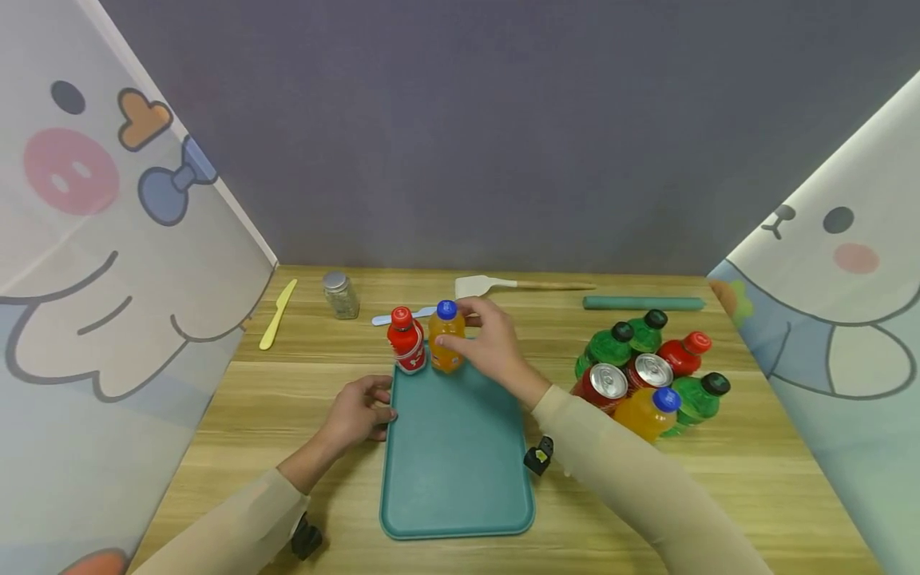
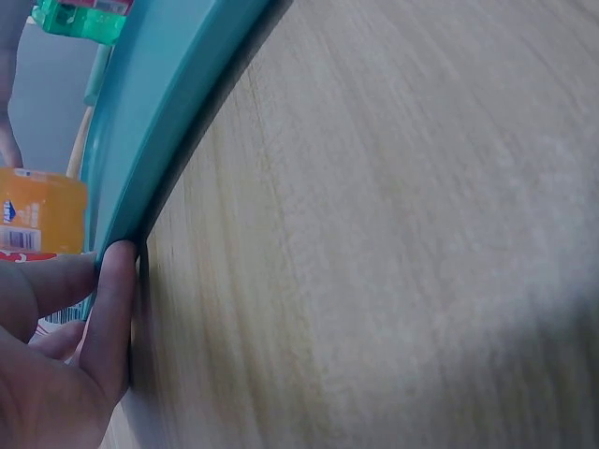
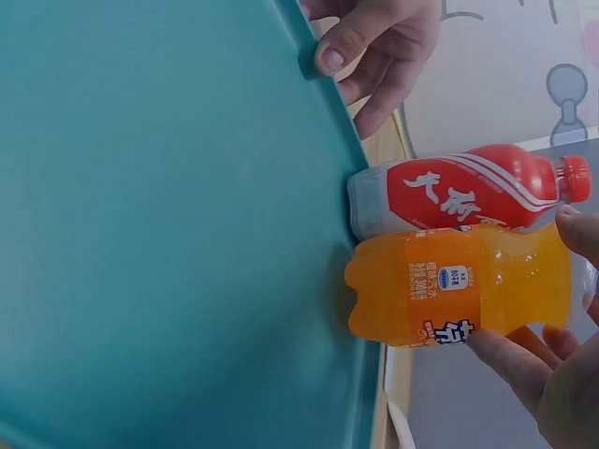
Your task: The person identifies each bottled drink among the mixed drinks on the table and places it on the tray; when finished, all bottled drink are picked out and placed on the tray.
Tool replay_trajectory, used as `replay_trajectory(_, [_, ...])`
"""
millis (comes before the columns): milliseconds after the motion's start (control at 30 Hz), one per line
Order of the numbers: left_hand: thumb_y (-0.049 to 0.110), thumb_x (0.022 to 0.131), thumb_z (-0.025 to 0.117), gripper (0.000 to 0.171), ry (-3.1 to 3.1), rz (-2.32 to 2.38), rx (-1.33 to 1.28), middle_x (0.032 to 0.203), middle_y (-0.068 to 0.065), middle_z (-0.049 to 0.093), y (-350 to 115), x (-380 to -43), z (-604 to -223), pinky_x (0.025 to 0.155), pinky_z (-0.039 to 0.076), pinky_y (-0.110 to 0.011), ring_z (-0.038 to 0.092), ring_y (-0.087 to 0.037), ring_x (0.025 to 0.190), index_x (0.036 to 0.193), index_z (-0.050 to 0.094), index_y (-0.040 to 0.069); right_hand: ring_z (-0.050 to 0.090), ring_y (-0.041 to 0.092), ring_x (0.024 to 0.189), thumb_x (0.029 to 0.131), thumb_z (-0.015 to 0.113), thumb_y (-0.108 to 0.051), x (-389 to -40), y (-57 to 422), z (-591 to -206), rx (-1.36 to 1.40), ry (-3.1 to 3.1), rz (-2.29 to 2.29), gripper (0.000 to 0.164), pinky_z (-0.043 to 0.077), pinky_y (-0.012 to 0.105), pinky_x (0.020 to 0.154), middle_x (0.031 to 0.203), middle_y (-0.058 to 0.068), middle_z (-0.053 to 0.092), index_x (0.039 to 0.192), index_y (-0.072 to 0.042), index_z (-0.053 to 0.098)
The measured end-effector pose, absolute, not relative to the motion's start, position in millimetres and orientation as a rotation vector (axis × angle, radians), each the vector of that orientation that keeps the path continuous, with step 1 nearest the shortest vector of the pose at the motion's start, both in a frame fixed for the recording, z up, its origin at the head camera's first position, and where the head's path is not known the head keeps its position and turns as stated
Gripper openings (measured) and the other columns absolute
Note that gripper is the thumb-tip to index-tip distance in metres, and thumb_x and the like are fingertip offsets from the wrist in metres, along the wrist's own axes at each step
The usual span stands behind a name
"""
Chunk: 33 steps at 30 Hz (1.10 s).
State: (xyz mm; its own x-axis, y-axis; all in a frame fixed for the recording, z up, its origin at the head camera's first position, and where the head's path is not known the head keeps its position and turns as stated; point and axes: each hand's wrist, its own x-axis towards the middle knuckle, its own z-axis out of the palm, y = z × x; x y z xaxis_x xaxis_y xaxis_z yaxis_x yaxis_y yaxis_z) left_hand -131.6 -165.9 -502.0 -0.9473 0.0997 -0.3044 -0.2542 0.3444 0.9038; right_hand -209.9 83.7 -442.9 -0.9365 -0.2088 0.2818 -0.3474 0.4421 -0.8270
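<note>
A teal tray (image 1: 460, 463) lies on the wooden table, and my left hand (image 1: 355, 414) holds its left rim, thumb on the edge and fingers outside. Thumb and fingers of my right hand (image 1: 497, 345) grip an orange soda bottle (image 3: 426, 290) with a blue cap, upright at the tray's far left end. Its base is right at the tray's surface. Close beside it stands a red-labelled bottle (image 3: 459, 192) with a red cap, in the tray's far left corner.
Right of the tray stand green bottles (image 1: 695, 399), red cans (image 1: 606, 387), another orange soda bottle (image 1: 644, 414) and a red bottle (image 1: 683, 354). Behind lie a yellow knife (image 1: 277, 315), a glass jar (image 1: 341, 297), a blue utensil (image 1: 388, 319), a white spatula (image 1: 480, 285) and a green rod (image 1: 643, 303).
</note>
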Motion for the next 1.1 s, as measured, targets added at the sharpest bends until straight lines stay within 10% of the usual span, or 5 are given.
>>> replay_trajectory(1100, [-0.012, 0.087, 0.071, 0.057, 2.303, 1.636, -0.164, 0.106, -0.017, 0.059, -167.7, -134.0, -506.1, 0.057, 0.064, -0.039, 0.061, -0.019, 0.074, 0.14, 0.055, -0.003, 0.054, 0.036, 0.132, 0.086, 0.085, -0.025, -191.1, 95.9, -423.4, 0.61, -2.818, 1.433, 0.074, 0.056, 0.055, 0.102, 0.146, 0.01, 0.052, 0.15, -0.013, 0.05])
